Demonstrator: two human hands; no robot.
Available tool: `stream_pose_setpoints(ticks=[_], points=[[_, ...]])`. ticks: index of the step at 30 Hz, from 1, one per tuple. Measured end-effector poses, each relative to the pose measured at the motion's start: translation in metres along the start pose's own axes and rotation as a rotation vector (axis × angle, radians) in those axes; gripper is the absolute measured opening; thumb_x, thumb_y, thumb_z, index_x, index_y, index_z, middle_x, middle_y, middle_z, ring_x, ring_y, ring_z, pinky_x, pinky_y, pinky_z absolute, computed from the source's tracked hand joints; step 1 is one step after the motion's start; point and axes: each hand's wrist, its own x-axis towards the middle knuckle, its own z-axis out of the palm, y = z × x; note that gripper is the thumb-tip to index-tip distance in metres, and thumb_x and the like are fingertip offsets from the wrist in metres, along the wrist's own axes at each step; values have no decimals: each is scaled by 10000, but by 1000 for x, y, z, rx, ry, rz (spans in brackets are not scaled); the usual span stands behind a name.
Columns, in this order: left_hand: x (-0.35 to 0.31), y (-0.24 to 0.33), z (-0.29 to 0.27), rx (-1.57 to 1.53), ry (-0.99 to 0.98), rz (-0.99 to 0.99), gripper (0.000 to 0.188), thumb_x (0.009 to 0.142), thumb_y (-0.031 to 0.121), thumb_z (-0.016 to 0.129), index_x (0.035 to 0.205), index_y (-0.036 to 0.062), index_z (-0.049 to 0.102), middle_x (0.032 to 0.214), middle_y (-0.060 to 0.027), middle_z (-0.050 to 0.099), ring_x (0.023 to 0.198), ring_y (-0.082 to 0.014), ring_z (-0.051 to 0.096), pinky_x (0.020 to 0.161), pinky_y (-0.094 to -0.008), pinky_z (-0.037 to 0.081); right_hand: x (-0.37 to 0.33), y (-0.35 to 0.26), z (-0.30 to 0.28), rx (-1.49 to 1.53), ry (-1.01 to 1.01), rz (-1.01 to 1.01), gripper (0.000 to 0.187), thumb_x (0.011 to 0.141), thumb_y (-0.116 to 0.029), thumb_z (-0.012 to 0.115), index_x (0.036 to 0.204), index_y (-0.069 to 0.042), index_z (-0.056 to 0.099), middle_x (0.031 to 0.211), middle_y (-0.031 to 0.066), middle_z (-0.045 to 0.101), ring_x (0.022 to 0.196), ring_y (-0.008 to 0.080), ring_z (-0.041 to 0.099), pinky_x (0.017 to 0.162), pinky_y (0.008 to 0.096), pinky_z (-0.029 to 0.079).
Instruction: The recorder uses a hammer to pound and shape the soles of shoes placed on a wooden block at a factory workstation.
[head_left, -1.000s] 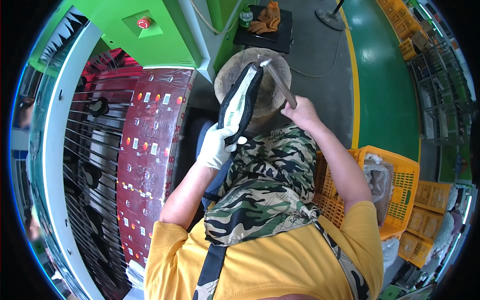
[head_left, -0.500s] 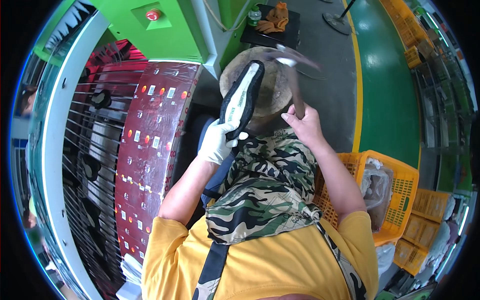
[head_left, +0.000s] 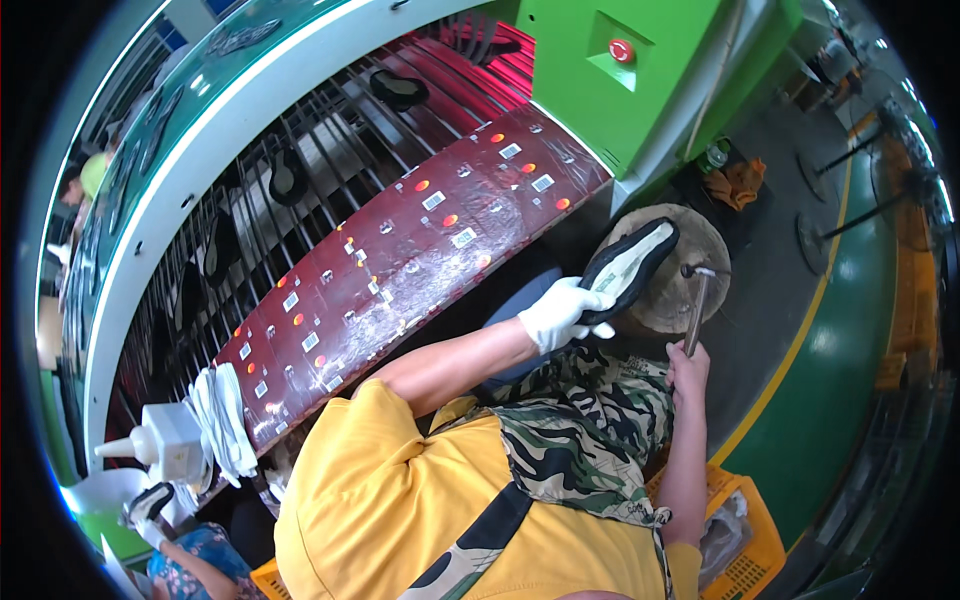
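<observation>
My left hand [head_left: 565, 315], in a white glove, grips the heel end of a black lasted shoe upper [head_left: 600, 290]. Its underside, with a pale insole strip down the middle, faces up. The toe end lies over a round wooden chopping-block-like stump [head_left: 660, 302]. My bare right hand [head_left: 688, 372] is closed round the wooden handle of a hammer [head_left: 697, 318]. The hammer's metal head is over the stump, beside the shoe upper and apart from it.
On my left, a conveyor of dark rods [head_left: 330, 130] carries several black shoe pieces. A maroon wrapped panel [head_left: 400, 260] edges it. A yellow crate [head_left: 757, 535] stands by my right side. A white squeeze bottle [head_left: 165, 440] and a co-worker's gloved hand [head_left: 150, 533] are at lower left.
My view has turned left, so the stump and both hands appear further right. The hammer, blurred in motion before, is now sharper and its head sits closer in over the stump.
</observation>
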Motion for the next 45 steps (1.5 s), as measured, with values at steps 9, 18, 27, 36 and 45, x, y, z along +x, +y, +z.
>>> stream_pose_setpoints(ticks=[9, 18, 27, 36, 45], points=[[-150, 57, -52, -262, 85, 253, 374, 963, 137, 594, 1283, -55, 610, 1053, -183, 738, 618, -149, 666, 408, -215, 385, 21, 45, -16, -140, 3, 43, 178, 907, -16, 693, 845, -75, 537, 573, -2, 470, 382, 112, 427, 354, 283, 339], [-99, 146, -187, -249, 615, 762, 343, 1013, 190, 571, 1299, 0, 582, 1015, -168, 745, 679, -216, 723, 421, -237, 418, 16, 45, -15, -61, 18, 108, 157, 921, -20, 676, 885, -75, 534, 592, 3, 472, 399, 123, 442, 368, 282, 372], [-5, 221, -312, -508, 863, 873, 452, 950, 449, 732, 1190, 88, 606, 1007, -114, 686, 761, -277, 716, 465, -291, 450, 21, 48, -17, -38, 37, 161, 159, 909, -17, 681, 921, -72, 532, 632, 14, 488, 409, 133, 454, 379, 287, 389], [92, 250, -263, -566, 474, 814, 900, 929, 568, 700, 1464, -53, 330, 1381, -358, 496, 1133, -481, 633, 908, -505, 588, 7, 50, 3, 45, 90, 147, 144, 909, 3, 650, 934, -72, 530, 619, 20, 484, 409, 141, 455, 380, 314, 408], [111, 282, -333, -712, 615, 654, 144, 957, 60, 651, 1096, 69, 616, 1030, -104, 652, 992, -326, 649, 848, -554, 643, 10, 34, 15, 111, 33, 241, 150, 919, -15, 654, 989, -62, 530, 659, 23, 487, 415, 137, 444, 385, 304, 399]])
